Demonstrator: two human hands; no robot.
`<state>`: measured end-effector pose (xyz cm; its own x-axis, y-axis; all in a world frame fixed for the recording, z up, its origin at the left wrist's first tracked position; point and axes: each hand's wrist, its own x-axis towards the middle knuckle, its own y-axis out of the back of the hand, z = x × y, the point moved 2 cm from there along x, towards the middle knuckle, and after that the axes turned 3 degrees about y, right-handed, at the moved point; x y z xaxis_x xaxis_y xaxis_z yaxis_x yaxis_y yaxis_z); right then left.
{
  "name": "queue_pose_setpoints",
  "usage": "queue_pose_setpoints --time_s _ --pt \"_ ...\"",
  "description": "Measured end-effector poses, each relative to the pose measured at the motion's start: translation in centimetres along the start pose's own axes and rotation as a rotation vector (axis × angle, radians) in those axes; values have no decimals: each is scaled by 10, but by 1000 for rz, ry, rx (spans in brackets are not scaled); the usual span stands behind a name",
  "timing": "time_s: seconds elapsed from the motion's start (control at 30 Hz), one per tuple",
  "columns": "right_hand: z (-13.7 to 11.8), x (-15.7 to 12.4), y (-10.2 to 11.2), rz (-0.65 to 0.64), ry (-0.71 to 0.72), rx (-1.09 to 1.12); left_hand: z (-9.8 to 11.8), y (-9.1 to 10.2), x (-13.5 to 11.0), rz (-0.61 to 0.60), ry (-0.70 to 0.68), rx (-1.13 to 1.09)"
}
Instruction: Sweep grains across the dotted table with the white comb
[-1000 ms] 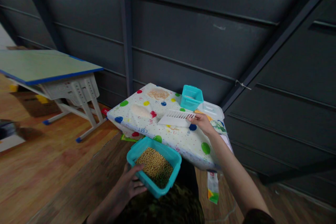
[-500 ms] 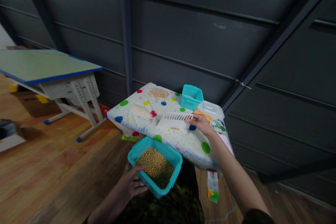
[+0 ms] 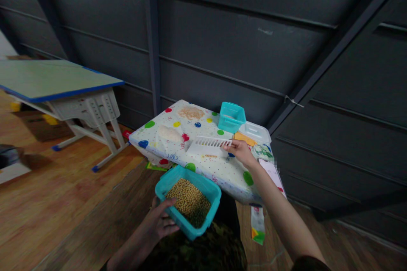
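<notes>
My left hand [image 3: 161, 220] grips the near left side of a turquoise plastic bin [image 3: 213, 186], its thumb over the rim. Soybeans [image 3: 187, 198] fill the bottom of this bin, which is in front of the table's near edge. My right hand [image 3: 240, 151] pinches the right end of a white plastic scraper [image 3: 203, 149] with a row of slots along its top. The scraper stands tilted on the patterned tablecloth [image 3: 203, 170]. A short line of soybeans [image 3: 211, 156] lies on the cloth along its near side.
Flat piles of pale powder [image 3: 170, 134] and tan flakes [image 3: 190, 113] lie at the table's left. A second turquoise bin [image 3: 231, 123], a clear lid [image 3: 257, 132] and an orange item [image 3: 244, 138] are at the back right. A green-topped desk [image 3: 57, 77] stands left; a dark panelled wall [image 3: 222, 51] rises behind.
My right hand has moved the scraper slightly left and nearer, and the loose soybeans beside it now form a tighter line. My left hand and its bin have stayed in place.
</notes>
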<state>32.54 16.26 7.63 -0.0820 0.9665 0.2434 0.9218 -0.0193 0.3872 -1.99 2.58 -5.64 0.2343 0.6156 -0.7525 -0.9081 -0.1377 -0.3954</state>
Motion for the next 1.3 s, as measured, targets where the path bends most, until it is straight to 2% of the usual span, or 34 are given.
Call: queue_pose_setpoints --time_s 0.37,0.5,0.6,0.8,0.93,1.03,1.3 --pt "-14 -26 -36 50 34 -73 9 -21 -18 38 -21 60" --pt "-15 -34 -36 97 47 -126 -2 -16 -6 48 -38 83" --pt "-14 -41 -30 192 57 -166 -10 -12 3 24 -52 102" --pt "-17 -67 -23 294 64 -287 -11 -13 5 -30 -71 123" --pt "-22 -84 -32 342 53 -317 -6 -16 -1 14 -81 119" --pt "-26 -92 -43 378 53 -332 0 -21 -11 2 -78 114" --pt "-34 -96 -60 389 77 -323 11 -30 -27 27 -57 112"
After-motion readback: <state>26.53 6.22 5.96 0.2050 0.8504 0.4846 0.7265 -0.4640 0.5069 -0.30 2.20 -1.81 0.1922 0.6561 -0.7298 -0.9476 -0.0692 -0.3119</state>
